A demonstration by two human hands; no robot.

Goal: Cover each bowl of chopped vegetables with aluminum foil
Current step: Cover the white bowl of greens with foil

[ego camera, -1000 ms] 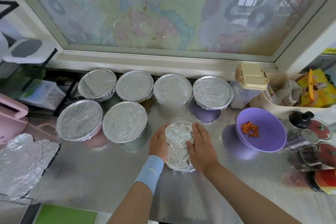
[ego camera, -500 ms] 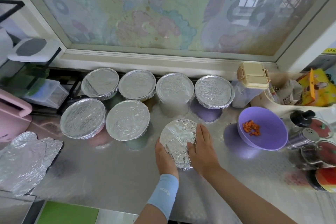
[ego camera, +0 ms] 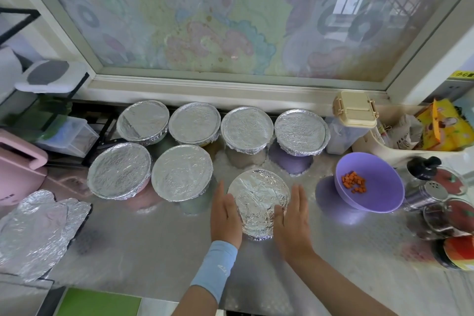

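A foil-covered bowl stands on the steel counter in front of me. My left hand lies flat against its left side and my right hand against its right side, fingers straight, pressing the foil edge. Several more foil-covered bowls stand in two rows behind and to the left. An uncovered purple bowl with diced carrot sits to the right. Loose foil sheets lie at the counter's left edge.
Spice jars and a shaker crowd the right edge. A beige lidded box and a tray of packets stand at the back right. A pink appliance sits at the left. The window sill runs behind the bowls.
Both hands slid from on top of the foil down to the bowl's sides, and the left hand moved up beside the bowl. The foil top now shows fully.
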